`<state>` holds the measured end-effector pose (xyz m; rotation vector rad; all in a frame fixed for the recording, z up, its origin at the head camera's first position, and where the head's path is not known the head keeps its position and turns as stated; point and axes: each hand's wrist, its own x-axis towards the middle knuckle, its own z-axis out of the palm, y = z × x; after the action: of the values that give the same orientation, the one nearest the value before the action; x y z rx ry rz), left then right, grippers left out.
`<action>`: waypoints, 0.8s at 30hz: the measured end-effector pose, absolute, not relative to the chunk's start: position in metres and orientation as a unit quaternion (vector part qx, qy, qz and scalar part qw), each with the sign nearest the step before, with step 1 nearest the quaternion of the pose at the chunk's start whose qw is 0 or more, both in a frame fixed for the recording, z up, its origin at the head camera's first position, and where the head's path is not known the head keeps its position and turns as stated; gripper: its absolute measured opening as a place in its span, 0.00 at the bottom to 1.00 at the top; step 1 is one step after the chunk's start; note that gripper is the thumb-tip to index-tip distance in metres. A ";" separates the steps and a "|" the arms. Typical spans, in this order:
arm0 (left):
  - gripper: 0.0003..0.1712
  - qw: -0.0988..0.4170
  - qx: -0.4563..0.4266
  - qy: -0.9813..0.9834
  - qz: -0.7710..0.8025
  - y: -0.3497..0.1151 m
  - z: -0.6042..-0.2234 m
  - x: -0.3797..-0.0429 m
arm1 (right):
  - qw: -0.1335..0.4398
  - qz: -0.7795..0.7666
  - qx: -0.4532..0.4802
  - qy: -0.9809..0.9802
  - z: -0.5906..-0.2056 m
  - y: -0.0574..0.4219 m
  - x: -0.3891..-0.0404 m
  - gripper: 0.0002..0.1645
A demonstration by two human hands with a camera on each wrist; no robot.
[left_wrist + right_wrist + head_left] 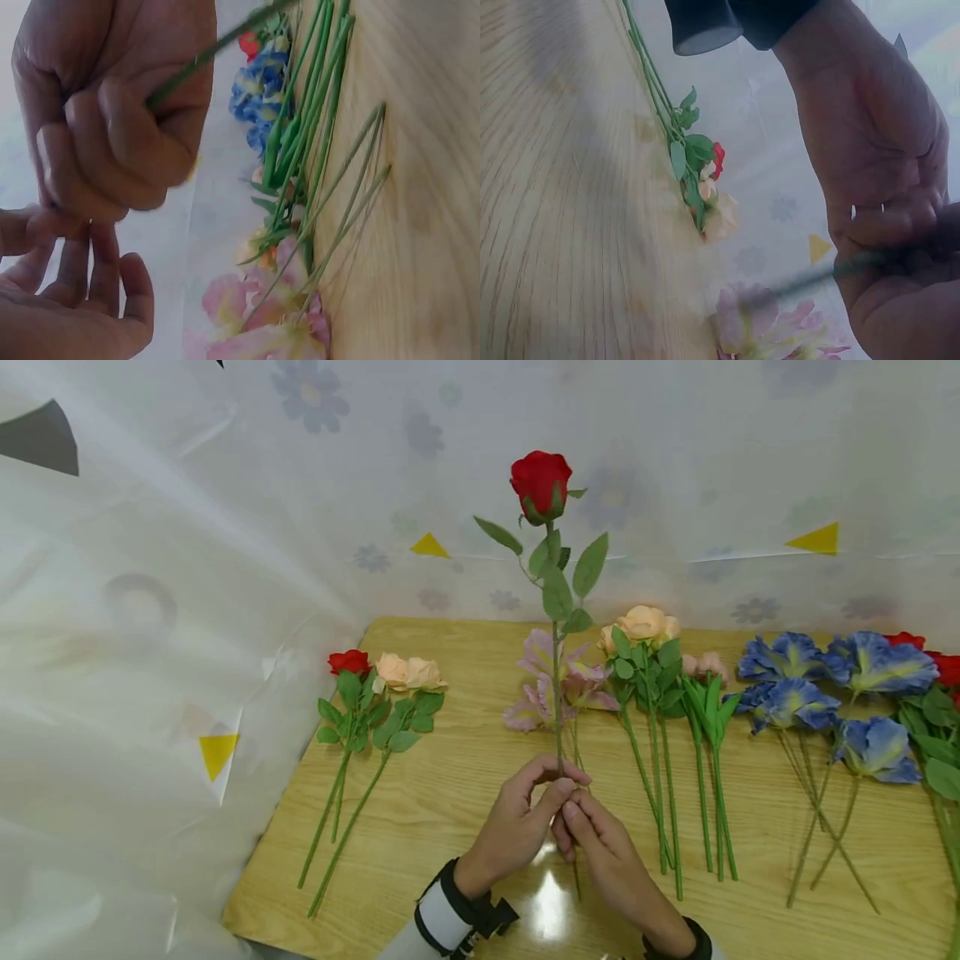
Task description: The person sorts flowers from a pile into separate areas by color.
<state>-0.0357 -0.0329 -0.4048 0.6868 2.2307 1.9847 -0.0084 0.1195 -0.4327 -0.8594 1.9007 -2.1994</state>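
A single red rose [542, 489] with green leaves stands upright, its head high above the table. My left hand [521, 818] pinches its stem between thumb and curled forefinger. Just below and to the right, my right hand [611, 856] grips the same stem, fingertips against the left hand's. In the left wrist view the right hand [124, 135] has its fingers curled round the stem [217, 49], whose lower end sticks out; the left hand [67, 315] is beneath. In the right wrist view the stem [802, 283] is blurred and the left hand [877, 127] shows its palm side.
Pink flowers [536, 702] lie behind the hands. On the left are a red rose [349, 662] and peach roses [408, 672]. Rightward lie peach roses [645, 625], pink tulips [708, 667], blue flowers [795, 702] and red flowers [948, 667]. A patterned sheet [450, 468] hangs behind the wooden table [435, 827].
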 end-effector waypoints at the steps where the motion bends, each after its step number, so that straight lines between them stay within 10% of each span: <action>1: 0.12 0.034 0.222 0.742 0.632 -0.034 -0.404 -0.036 | 0.049 -0.728 -0.283 0.622 -0.433 0.120 -0.008 0.14; 13: 0.17 -0.062 0.128 0.869 0.475 -0.108 -0.409 -0.043 | -0.073 -0.689 -0.222 0.686 -0.420 0.162 -0.011 0.17; 24: 0.21 -0.049 -0.095 0.949 0.296 -0.204 -0.427 -0.031 | -0.146 -0.565 0.031 0.811 -0.422 0.270 -0.002 0.18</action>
<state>-0.0310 -0.2037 -0.4275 -0.3084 3.0792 0.9587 -0.0024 0.2705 -0.4222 0.1060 2.8175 -1.9619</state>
